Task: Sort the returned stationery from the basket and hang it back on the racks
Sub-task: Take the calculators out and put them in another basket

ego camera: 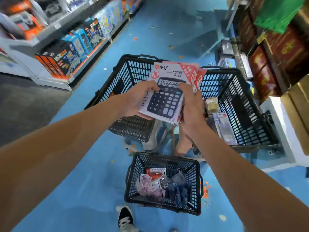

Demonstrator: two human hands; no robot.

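Both my hands hold a stack of boxed calculators (168, 81) at chest height; the top box is white and red and pictures a dark blue calculator. My left hand (135, 99) grips the stack's left edge, thumb on top. My right hand (190, 104) clasps its right side. Below, on the blue floor, a small black basket (197, 185) holds several packets of stationery. Under the stack stand two larger black baskets: the left one (123, 76) looks nearly bare, while the right one (237, 91) contains boxed items.
Shelves of boxed toys (70, 54) line the left of the aisle. Dark red and gold boxes (274, 52) fill the racks on the right, above a white shelf base (284, 131). My black shoe (126, 216) is on the blue floor near the small basket.
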